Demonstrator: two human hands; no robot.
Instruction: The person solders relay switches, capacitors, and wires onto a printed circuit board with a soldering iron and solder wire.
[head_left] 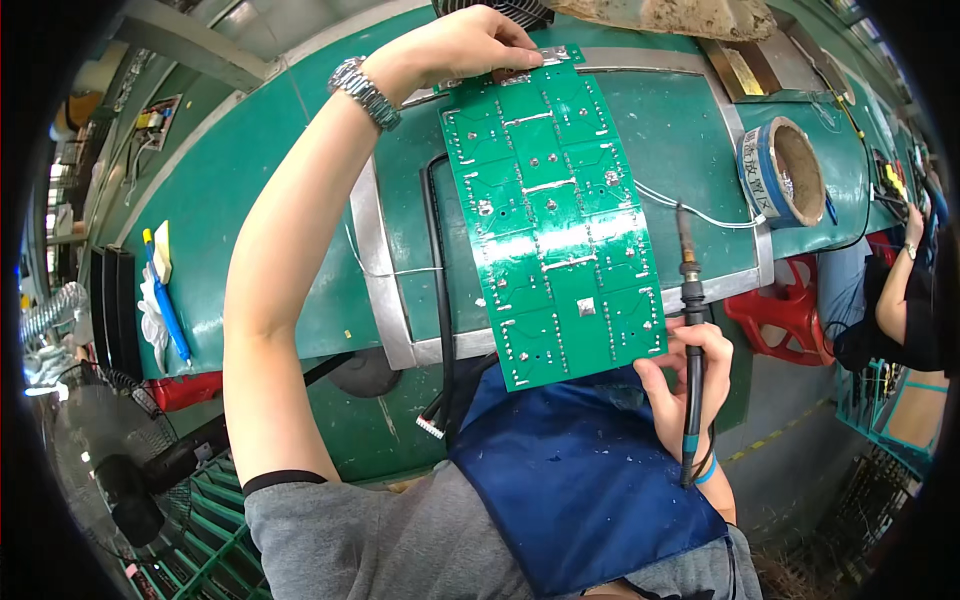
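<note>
Far over on the left, a black fan (pixel 120 490) stands low down beside the green bench (pixel 210 240). On the bench lies a blue pen-shaped tool (pixel 170 315) with a yellow end. Next comes the left arm, with a shiny silver watch (pixel 368 95) on its wrist. A gray metal frame (pixel 375 270) sits on the bench, and a thick black cable (pixel 437 260) runs across it. The left hand (pixel 485 45) reaches far up, its fingers bent over and gripping the top end of a long green circuit board (pixel 555 205). The board is in the middle, its top end over the bench and its low end over the blue apron (pixel 590 490). Shiny solder dots cover it. At its low right corner is the right hand (pixel 708 375). Its fingers are curled and hold a black soldering iron (pixel 692 300), tip pointing up. I can't tell if they pinch the board too. Farther right are a fat tape roll (pixel 790 175) on the bench, a red stool (pixel 775 315) below, and another person (pixel 900 290) at the edge.
</note>
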